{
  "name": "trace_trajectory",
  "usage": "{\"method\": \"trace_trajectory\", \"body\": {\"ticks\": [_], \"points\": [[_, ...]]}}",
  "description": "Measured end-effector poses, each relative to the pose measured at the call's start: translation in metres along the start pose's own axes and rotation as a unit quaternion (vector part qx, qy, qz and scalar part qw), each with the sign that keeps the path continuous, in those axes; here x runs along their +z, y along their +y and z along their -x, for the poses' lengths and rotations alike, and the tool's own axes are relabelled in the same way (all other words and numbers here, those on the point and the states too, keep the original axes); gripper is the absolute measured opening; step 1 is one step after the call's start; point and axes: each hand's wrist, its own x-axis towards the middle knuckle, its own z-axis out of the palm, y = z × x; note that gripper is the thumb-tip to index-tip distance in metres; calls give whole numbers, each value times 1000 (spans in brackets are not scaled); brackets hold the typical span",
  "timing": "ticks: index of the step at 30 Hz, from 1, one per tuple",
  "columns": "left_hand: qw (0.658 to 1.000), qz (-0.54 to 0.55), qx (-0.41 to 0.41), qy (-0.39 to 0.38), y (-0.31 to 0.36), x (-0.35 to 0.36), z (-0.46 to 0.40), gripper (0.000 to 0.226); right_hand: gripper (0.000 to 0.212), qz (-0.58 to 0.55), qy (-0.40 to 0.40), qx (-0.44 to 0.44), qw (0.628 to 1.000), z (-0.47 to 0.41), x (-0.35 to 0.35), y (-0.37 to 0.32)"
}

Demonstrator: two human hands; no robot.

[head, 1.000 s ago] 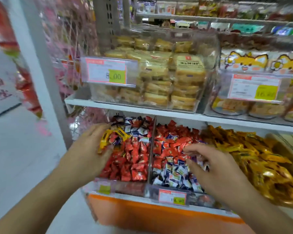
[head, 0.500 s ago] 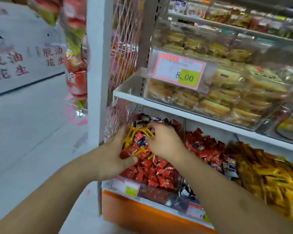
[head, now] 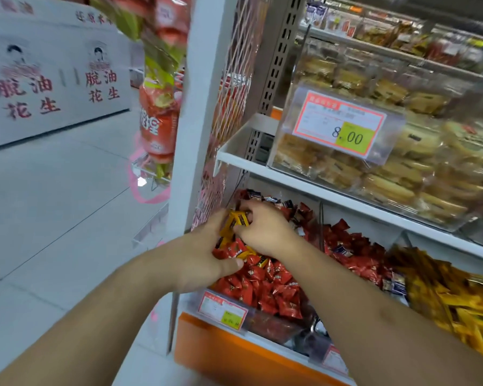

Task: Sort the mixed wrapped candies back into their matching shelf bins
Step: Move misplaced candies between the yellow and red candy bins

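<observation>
Yellow-wrapped candies (head: 234, 222) sit bunched between the two hands, above the left end of the lowest shelf row. To their left, the left hand (head: 204, 252) cups them from the side, its fingers curled around the lower part of the bunch and its thumb lying across red wrappers beneath. Just right of it, the right hand (head: 262, 229) pinches the top yellow piece, fingertips (head: 247, 215) bent down onto the wrapper; how many pieces each hand actually holds is hard to say, since the fingers overlap them. Both hands hover over the red candy bin (head: 265, 288), a clear-fronted compartment heaped with red wrappers and a few dark blue ones at the back. A price label (head: 222, 309) is clipped to its front edge. Right of a thin divider, the next bin (head: 354, 254) holds red candies mixed with some blue-and-white ones. Farther right lies the yellow candy bin (head: 444, 296), full of long golden wrappers. Above, a clear box of packaged cakes (head: 388, 162) carries a tag (head: 343, 126) reading 8.00.
</observation>
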Motion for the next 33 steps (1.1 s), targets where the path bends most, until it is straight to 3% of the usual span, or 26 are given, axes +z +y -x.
{"method": "trace_trajectory", "body": {"ticks": [6, 15, 28, 33], "points": [[1000, 2, -9, -2, 3, 1, 0, 92, 41, 11, -27, 11, 1000, -8, 3, 0], [1000, -16, -6, 10, 7, 1, 1, 96, 30, -77, 0, -26, 997, 6, 2, 2], [1000, -11, -5, 19, 4, 2, -2, 88, 36, -142, 13, -5, 990, 5, 10, 7], [999, -17, -15, 25, 3, 1, -3, 100, 25, -136, 13, -4, 991, 11, 0, 10]]}}
